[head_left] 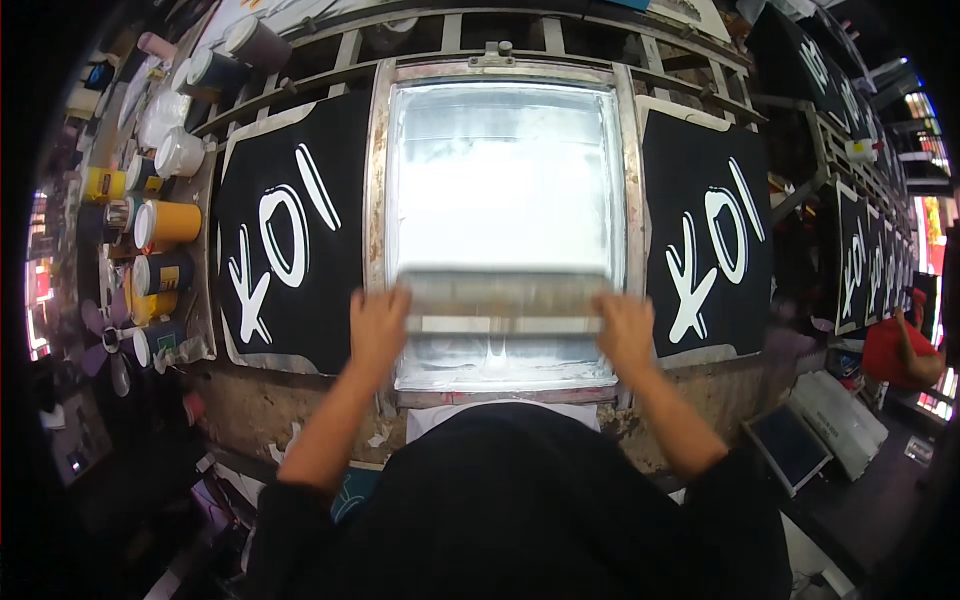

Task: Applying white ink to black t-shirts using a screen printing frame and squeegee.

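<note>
A wide squeegee (pixel 505 300), smeared by motion, lies across a framed printing screen (pixel 382 200). My left hand (pixel 380 322) grips its left end and my right hand (pixel 625 325) its right end, fingers wrapped over the top edge. White ink (pixel 500 200) coats the mesh beyond the squeegee, and a thinner white film with a streak shows on the near side. Whatever lies under the screen is hidden. Black fabric pieces with white lettering flank the screen: one piece (pixel 330 250) at the left, another (pixel 700 140) at the right.
Tubs of ink, among them an orange one (pixel 170 222) and a white one (pixel 180 153), crowd the left side near a small fan (pixel 110 330). A metal clamp (pixel 492 55) sits at the screen's far edge. Another person in a red shirt (pixel 895 355) stands at the far right by more printed pieces.
</note>
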A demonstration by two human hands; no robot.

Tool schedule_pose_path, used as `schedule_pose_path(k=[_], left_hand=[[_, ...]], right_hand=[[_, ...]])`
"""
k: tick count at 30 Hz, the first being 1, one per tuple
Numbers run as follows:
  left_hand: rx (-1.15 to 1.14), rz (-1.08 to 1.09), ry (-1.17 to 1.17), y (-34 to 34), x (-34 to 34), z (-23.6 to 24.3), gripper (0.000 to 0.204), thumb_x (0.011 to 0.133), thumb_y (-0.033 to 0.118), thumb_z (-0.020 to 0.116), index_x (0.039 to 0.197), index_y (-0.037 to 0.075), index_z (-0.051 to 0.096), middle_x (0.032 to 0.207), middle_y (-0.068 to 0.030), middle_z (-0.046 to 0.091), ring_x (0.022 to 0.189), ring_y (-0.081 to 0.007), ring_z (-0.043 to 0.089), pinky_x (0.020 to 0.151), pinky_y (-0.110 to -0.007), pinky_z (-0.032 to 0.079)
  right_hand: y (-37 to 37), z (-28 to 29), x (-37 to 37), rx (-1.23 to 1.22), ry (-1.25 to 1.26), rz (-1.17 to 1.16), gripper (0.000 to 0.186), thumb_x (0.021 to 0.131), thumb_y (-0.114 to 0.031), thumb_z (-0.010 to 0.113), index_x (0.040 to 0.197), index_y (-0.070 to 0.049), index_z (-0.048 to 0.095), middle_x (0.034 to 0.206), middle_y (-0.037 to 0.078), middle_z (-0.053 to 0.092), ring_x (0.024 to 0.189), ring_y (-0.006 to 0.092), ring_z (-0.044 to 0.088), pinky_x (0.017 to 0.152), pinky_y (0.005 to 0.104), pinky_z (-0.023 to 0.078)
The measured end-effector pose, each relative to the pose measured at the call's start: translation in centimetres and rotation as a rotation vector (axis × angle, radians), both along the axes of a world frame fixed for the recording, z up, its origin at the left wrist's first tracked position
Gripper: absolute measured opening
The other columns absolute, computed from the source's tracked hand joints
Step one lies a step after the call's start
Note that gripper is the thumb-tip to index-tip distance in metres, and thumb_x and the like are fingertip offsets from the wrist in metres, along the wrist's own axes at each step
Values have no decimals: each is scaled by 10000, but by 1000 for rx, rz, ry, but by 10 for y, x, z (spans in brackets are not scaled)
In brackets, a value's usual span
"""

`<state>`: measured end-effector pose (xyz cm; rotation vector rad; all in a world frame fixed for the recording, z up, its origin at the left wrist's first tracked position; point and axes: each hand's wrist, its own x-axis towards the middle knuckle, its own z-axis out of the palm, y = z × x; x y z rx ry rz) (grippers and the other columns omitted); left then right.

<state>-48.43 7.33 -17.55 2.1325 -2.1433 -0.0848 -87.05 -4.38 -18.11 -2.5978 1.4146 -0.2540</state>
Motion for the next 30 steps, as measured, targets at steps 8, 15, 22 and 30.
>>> schedule_pose_path(k=[8,15,22,30], left_hand=[[379,-28,125,7,11,53,364,663,123,724,1026,140,700,993,-60,700,958,-230,625,920,-438,371],[160,107,-24,-251,73,50,371,730,56,618,1078,149,704,984,-137,713,956,-301,674,845,-469,444],[298,236,-16,-295,84,43,386,739,60,607,1102,148,704,1009,-143,713,980,-313,668,853,-471,437],[366,109,17,-25,8,33,440,664,56,668,1100,119,667,991,-83,668,1004,-262,611,930,-491,371]], right_hand=[[-10,53,-9,486,69,71,427,648,-56,689,1071,-111,701,1042,105,705,987,298,652,919,467,445],[-263,53,88,205,198,-104,434,718,-137,638,1150,-139,673,1037,169,692,1021,354,651,921,451,497],[-292,47,112,125,281,-131,354,749,-173,606,1086,-144,710,1002,147,713,1010,311,663,904,423,504],[-25,40,21,249,163,-32,411,556,-79,737,964,-99,688,908,77,673,913,276,616,838,437,400]])
